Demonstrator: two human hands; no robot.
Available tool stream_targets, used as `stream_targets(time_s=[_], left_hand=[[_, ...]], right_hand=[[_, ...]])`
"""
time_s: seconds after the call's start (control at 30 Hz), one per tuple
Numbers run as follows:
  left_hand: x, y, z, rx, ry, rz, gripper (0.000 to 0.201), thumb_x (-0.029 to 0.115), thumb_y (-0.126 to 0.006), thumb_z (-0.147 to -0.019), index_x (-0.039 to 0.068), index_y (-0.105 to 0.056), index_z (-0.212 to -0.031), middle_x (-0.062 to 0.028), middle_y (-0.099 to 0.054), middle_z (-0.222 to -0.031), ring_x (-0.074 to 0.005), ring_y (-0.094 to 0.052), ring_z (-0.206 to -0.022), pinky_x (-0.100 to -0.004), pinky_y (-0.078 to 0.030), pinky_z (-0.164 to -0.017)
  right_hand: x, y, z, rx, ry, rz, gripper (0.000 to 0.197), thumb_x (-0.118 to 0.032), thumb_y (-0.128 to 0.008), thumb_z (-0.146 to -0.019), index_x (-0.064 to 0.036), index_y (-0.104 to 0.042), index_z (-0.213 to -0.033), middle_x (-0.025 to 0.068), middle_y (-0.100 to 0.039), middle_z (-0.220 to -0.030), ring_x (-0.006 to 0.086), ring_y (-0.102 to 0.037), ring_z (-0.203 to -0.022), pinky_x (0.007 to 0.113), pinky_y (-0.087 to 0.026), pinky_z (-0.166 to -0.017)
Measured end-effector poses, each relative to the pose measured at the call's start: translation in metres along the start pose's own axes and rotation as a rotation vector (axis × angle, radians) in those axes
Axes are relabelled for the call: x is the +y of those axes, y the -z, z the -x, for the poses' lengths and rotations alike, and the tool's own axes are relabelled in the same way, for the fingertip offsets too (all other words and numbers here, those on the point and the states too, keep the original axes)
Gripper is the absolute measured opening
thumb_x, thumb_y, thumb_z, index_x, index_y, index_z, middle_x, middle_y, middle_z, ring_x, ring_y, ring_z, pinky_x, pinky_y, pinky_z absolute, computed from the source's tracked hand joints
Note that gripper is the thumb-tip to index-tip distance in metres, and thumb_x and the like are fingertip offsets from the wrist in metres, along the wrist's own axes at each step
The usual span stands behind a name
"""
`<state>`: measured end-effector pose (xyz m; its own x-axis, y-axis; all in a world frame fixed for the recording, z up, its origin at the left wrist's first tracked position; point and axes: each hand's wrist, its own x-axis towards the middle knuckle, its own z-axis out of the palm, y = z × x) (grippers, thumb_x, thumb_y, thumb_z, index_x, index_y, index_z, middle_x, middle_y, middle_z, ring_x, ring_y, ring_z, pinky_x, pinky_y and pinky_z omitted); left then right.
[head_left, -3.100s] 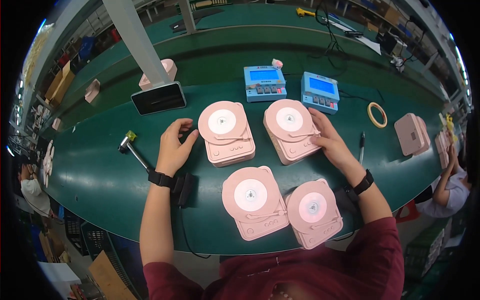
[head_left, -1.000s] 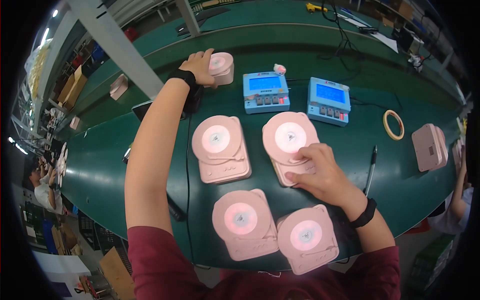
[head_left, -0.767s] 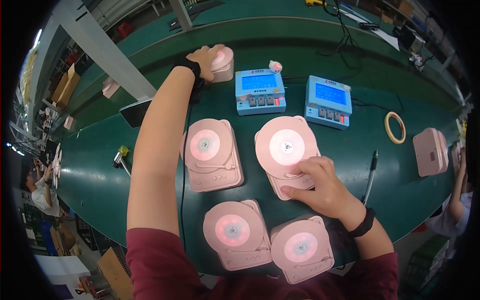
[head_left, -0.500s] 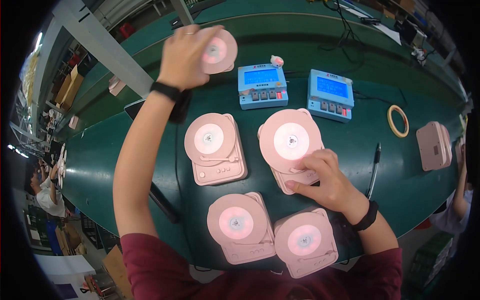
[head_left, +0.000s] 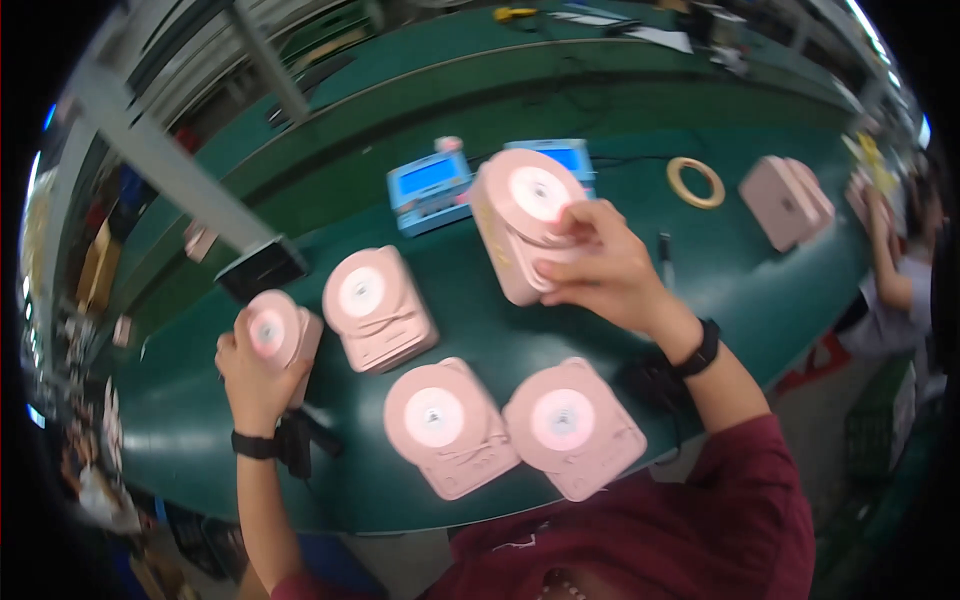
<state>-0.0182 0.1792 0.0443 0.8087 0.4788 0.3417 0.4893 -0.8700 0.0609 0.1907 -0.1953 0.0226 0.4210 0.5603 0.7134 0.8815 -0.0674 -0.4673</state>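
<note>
Toward the left of the table, my left hand is closed around a small pink toy record player with a lit disc. My right hand grips another pink record player, thumb at its lower end and fingers by the disc. That one is tilted and partly covers the right-hand blue box. Between the two hands sits a third record player. Two more, a left one and a right one, lie side by side near the table's front edge, their disc centres glowing.
Two blue boxes with screens, one at left and one at right, stand farther back. A tape roll, a blurred pen and pink cases lie to the right. A grey post rises at left. Another person sits at far right.
My left hand has come down and nearer with its record player. My right hand has lifted its record player off the table and tilted it. The whole view has shifted.
</note>
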Motion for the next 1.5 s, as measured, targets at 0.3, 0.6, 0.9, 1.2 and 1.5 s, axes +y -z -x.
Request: stream_targets(time_s=[0.3,0.6,0.9,1.2,1.5], left_hand=[[0.035,0.002,0.009,-0.294,0.013,0.382,0.073,0.032,-0.074,-0.073,0.003,-0.045,-0.132,-0.0216,-0.048,-0.121,-0.0372,-0.050,-0.111,-0.0403,-0.041,-0.096],[0.042,-0.013,0.009,-0.258,-0.186,0.592,0.063,0.026,-0.070,-0.077,0.004,-0.046,-0.131,-0.0150,-0.045,-0.123,-0.0277,-0.052,-0.111,-0.0360,-0.047,-0.085],[0.048,-0.035,-0.003,-0.342,-0.017,0.964,0.059,0.021,-0.072,-0.076,0.003,-0.048,-0.126,-0.0095,-0.047,-0.117,-0.0194,-0.053,-0.106,-0.0273,-0.050,-0.076],[0.037,-0.070,0.004,-0.166,-0.136,1.090,0.051,0.017,-0.070,-0.081,0.005,-0.050,-0.126,-0.0095,-0.050,-0.115,-0.0189,-0.054,-0.098,-0.0266,-0.047,-0.075],[0.034,-0.059,0.010,-0.233,0.005,1.057,0.051,0.027,-0.070,-0.083,0.004,-0.051,-0.125,-0.0113,-0.051,-0.111,-0.0181,-0.055,-0.091,-0.0274,-0.048,-0.072]], right_hand=[[0.069,0.125,0.063,0.359,-0.241,-0.085,0.032,0.000,-0.081,-0.067,-0.0059,-0.073,-0.098,0.0064,-0.054,-0.117,0.0173,-0.051,-0.107,0.027,-0.041,-0.090],[0.123,0.212,0.143,0.529,-0.503,-0.234,0.027,0.001,-0.074,-0.077,0.0008,-0.070,-0.104,0.0047,-0.058,-0.118,0.0149,-0.054,-0.108,0.026,-0.041,-0.092],[0.150,0.228,0.184,0.719,-0.481,-0.550,0.026,0.001,-0.069,-0.083,0.0010,-0.066,-0.110,0.0066,-0.063,-0.111,0.0159,-0.057,-0.108,0.029,-0.044,-0.095],[0.129,0.261,0.200,0.985,-0.568,-0.227,0.041,-0.007,-0.059,-0.092,-0.0004,-0.050,-0.131,0.0114,-0.056,-0.129,0.0181,-0.054,-0.116,0.030,-0.043,-0.097],[0.022,0.007,-0.014,-0.005,-0.463,-0.558,0.062,-0.017,-0.063,-0.085,-0.0035,-0.039,-0.141,0.0096,-0.045,-0.141,0.0220,-0.039,-0.134,0.037,-0.026,-0.112]])
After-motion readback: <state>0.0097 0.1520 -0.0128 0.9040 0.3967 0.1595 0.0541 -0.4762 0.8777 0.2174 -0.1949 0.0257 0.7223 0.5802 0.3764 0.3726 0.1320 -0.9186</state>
